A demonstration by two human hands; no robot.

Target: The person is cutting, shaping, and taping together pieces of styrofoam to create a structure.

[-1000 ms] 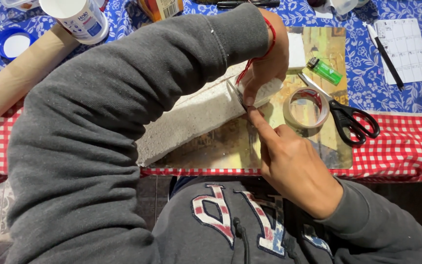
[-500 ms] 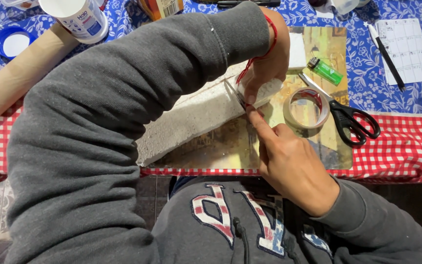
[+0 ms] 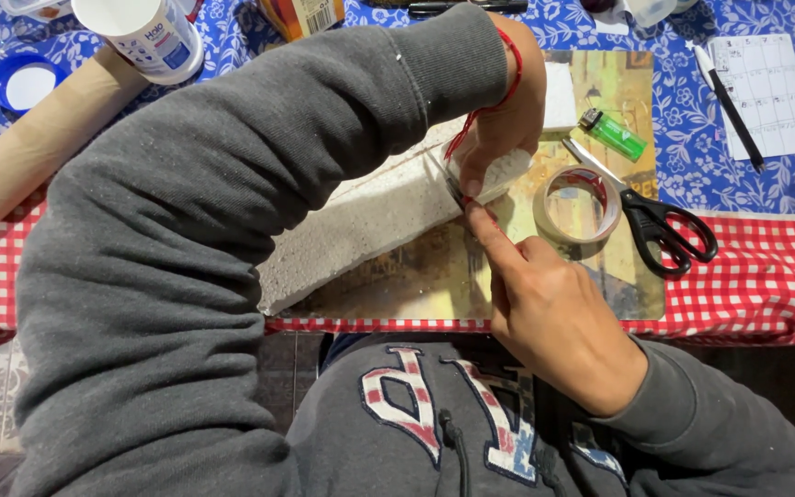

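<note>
While the left hand curls its fingers over the far end of a long white foam block lying at the bench's centre, the right hand presses a small blade, pinched under its forefinger, into the foam. Tape roll and scissors sit at 3 o'clock.

tape roll, scissors, lighter crowding right of the hands, cardboard tube left

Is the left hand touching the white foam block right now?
Touching: the head view shows the left hand pressing its fingers onto the white foam block's right end.
</note>
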